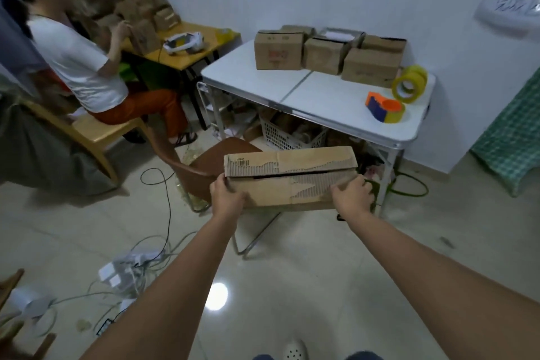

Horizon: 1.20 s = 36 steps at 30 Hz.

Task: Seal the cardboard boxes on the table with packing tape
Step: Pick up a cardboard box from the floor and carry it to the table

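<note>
We grip the torn cardboard box (289, 181) with left hand (228, 196) and right hand (352, 196); its ripped facing may resist tape.

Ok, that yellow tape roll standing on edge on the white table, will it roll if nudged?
Probably. The yellow tape roll stands on its round rim, leaning beside a cardboard box, so a nudge may send it rolling. It sits near the white folding table's right edge, so it might drop off.

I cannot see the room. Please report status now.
Left hand and right hand grip flat box, unsealed, short of white table. Brown chair between.
</note>
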### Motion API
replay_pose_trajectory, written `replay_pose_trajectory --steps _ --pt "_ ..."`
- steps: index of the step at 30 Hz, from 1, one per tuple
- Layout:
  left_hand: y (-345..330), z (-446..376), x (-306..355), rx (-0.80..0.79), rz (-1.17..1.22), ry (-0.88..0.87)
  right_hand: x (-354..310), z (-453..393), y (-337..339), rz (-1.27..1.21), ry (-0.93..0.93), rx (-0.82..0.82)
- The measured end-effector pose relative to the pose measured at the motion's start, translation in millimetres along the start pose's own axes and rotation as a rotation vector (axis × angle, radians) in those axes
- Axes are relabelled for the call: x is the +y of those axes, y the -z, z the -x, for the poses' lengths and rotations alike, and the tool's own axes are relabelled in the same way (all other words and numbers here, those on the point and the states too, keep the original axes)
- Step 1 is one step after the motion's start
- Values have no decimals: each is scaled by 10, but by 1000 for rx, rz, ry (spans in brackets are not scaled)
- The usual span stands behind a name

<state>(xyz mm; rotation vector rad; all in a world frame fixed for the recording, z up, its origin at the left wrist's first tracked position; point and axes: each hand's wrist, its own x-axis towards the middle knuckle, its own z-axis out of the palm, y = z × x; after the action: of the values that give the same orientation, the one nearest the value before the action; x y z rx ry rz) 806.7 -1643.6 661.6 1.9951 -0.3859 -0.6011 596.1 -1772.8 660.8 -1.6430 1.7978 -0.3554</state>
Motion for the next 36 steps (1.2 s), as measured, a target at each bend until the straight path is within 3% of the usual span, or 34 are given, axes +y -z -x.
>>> replay_pose_trajectory --steps 8,14,21,29,36 --pt "-458 -1067 389 -35 -39 19 -563 -1049 -169 -8 5 -18" --pt "-1111 -2038 830 -12 -20 -39 -1041 -2165 -198 -44 44 -37" --pt "-1943 -3102 1452 0 -69 12 -1573 -3560 -36 -25 79 -135" --pt "-2728 -4035 1918 -23 -117 6 -1875 -4676 -109 -17 5 -136" --pt "-3174 -5074 2241 -142 -69 37 -2225 -5482 -361 -11 -57 -105"
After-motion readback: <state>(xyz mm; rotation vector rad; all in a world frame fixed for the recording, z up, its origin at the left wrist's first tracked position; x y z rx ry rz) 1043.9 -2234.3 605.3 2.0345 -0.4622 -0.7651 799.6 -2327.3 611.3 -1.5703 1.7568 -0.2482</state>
